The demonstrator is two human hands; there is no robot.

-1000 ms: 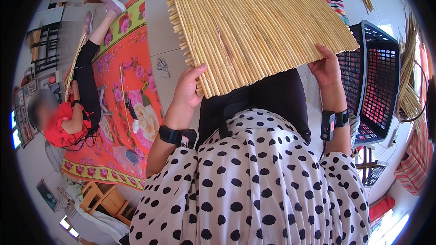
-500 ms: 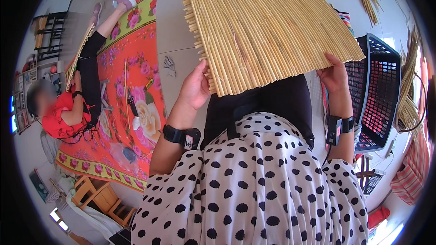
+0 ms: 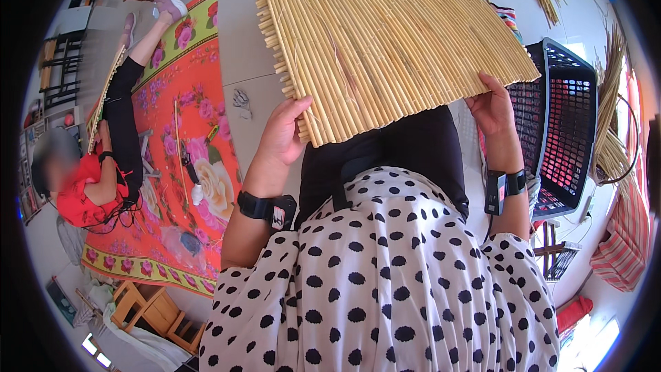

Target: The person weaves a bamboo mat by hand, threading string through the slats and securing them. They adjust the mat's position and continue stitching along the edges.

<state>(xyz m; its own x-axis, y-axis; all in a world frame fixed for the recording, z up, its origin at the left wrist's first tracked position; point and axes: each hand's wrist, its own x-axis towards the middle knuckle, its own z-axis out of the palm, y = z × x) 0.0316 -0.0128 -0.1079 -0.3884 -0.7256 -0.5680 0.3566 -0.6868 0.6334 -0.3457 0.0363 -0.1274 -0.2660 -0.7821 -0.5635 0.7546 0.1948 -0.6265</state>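
the view has swung slightly, putting the stalk mat (image 3: 396, 48) further left.

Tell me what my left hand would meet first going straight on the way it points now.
The stick mat: your left hand grips its near left corner. Going on, it would probably run along or under the mat; depth there is hard to judge.

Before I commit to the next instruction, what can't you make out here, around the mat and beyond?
All in the head view:
Left hand and right hand: fingers beneath the reed mat are hidden by it.
Mat's underside: faces away.
Mat's far edge: partly cut off by the picture's top edge.
Black basket: one part lies behind the mat's corner.
Clear plastic: contents too small to identify.
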